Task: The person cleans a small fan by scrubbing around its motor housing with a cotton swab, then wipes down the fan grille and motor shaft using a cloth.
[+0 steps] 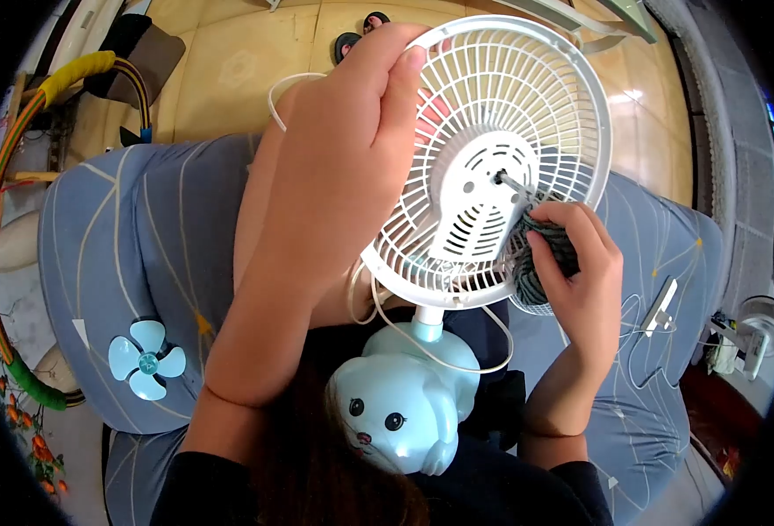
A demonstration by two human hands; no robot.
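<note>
A: How steady is the hold?

B: The left hand (352,131) grips the white fan cage (483,158) at its edge, above the dog-shaped base (395,408). The right hand (581,259) pinches a dark green cloth (531,273) by the metal shaft (511,183); whether the cloth wraps around it is hard to tell.

A: What might go wrong?

B: Loose cloth could snag on the shaft, and a tug would twist the cage. With only the left hand visibly steadying things, a slack grip may let the base tip.

A: Anything else?

B: A forearm could catch the looped cord (452,365). A shifting leg might slide the loose blue blade (147,361) off the patterned cover (159,254).
</note>
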